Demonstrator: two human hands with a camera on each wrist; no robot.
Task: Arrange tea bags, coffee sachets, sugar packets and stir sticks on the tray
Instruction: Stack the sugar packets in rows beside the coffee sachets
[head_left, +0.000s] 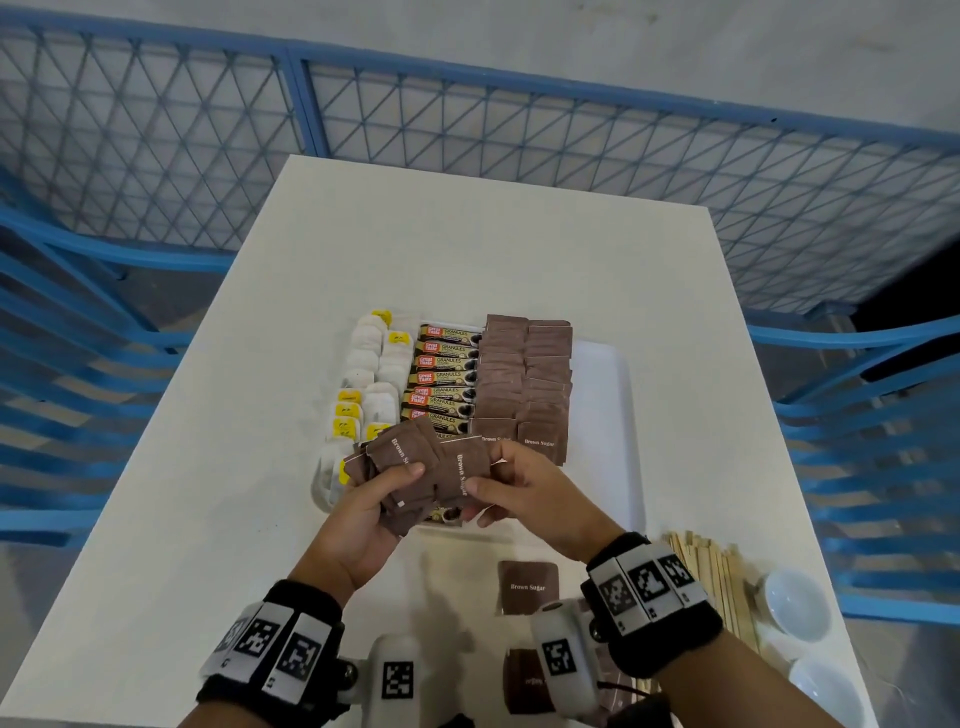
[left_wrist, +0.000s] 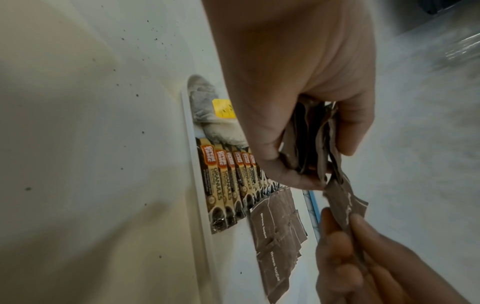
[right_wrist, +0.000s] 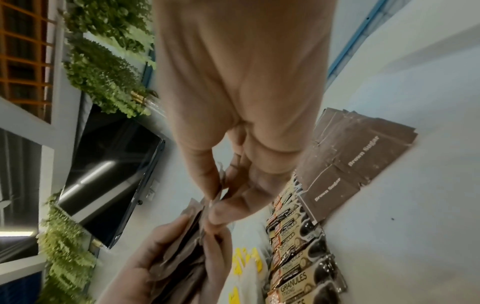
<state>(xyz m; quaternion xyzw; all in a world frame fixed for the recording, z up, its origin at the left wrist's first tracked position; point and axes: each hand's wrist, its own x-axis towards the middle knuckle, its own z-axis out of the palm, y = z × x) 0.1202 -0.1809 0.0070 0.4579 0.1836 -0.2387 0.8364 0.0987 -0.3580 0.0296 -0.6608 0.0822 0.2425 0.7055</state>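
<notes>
Over a white table (head_left: 234, 364) ringed by blue fencing (head_left: 156, 130), both hands pinch sugar packets (head_left: 410, 467).

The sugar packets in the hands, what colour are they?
Brown, with white "Brown Sugar" lettering; the sugar packets show best in the head view.

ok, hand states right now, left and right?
Left hand: grips a fanned stack of brown paper sugar packets.
Right hand: pinches one brown sugar packet from that stack.
</notes>
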